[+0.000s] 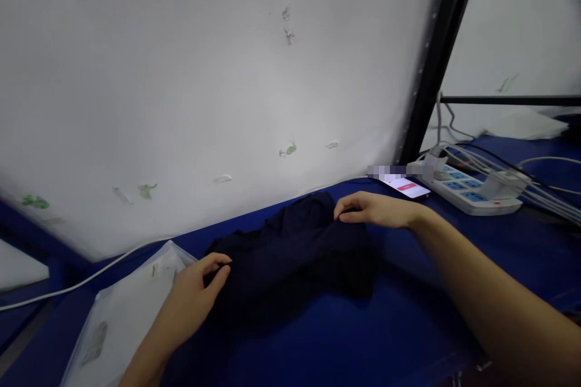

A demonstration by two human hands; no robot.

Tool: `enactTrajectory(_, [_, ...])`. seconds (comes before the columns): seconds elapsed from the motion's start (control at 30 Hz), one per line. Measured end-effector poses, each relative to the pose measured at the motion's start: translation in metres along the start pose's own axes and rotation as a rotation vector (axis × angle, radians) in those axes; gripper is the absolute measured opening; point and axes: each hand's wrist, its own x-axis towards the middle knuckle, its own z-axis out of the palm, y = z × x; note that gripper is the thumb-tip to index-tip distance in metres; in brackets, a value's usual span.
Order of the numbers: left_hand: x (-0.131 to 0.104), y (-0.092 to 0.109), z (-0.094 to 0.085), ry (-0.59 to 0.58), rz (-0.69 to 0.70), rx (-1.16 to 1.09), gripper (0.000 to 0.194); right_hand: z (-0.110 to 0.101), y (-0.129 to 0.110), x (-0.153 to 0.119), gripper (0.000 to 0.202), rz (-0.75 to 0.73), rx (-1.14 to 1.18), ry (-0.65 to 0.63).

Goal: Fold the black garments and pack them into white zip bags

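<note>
A dark navy piece of clothing [295,248] lies crumpled on the blue tabletop [345,344], near the white wall panel. Its exact kind cannot be made out in the dim light. At its left edge, my left hand [195,290] pinches the fabric between thumb and fingers. My right hand [374,208] holds it by the upper right part, fingertips closed on the cloth. Between the two hands the fabric is loosely bunched, with folds rising at the back.
White wall panel [218,84] stands behind the tabletop. To the left lies a clear plastic sleeve with papers [122,308]; a white cable [91,275] runs behind it. On the right are a lit phone [408,187], a power strip [467,187] with several cables, and a black post [436,54].
</note>
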Motion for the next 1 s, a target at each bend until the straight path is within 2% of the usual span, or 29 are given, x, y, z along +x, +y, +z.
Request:
enactTrajectory(0.07, [0.004,-0.002,0.008,0.061,-0.031,0.078,0.029,0.009,0.012,0.011,0.027,0.082,-0.125,0.134])
enactTrajectory(0.17, [0.008,-0.007,0.017,0.138,-0.02,0.174,0.026,0.022,0.027,0.026,0.025,0.182,-0.239,0.248])
enactTrajectory(0.33, [0.008,-0.009,0.014,0.244,0.032,0.195,0.028,0.032,0.039,0.047,0.055,0.267,-0.014,0.595])
enactTrajectory(0.43, [0.007,-0.006,0.009,0.266,0.033,0.178,0.027,0.032,0.041,0.059,0.054,0.169,-0.039,0.569])
enactTrajectory(0.53, [0.007,-0.006,0.008,0.271,0.056,0.17,0.025,0.028,0.037,0.061,0.03,0.059,-0.138,0.535])
enactTrajectory(0.6, [0.007,-0.007,0.007,0.269,0.075,0.167,0.025,0.023,0.031,0.055,0.02,-0.009,-0.177,0.563])
enactTrajectory(0.7, [0.007,-0.013,0.006,0.28,0.079,0.164,0.025,0.011,0.015,0.032,0.017,-0.201,-0.157,0.576])
enactTrajectory(0.77, [0.008,-0.017,0.005,0.296,0.06,0.17,0.026,0.001,0.003,0.013,0.017,-0.295,-0.056,0.5])
enactTrajectory(0.83, [0.009,-0.021,0.004,0.304,0.04,0.178,0.027,-0.008,-0.006,-0.005,0.016,-0.313,0.027,0.325])
enactTrajectory(0.93, [0.009,-0.025,0.005,0.294,0.033,0.185,0.029,-0.018,-0.011,-0.023,0.02,-0.211,0.015,-0.082])
enactTrajectory(1.0, [0.01,-0.026,0.006,0.277,0.029,0.182,0.031,-0.02,-0.01,-0.027,0.032,-0.109,-0.059,-0.247])
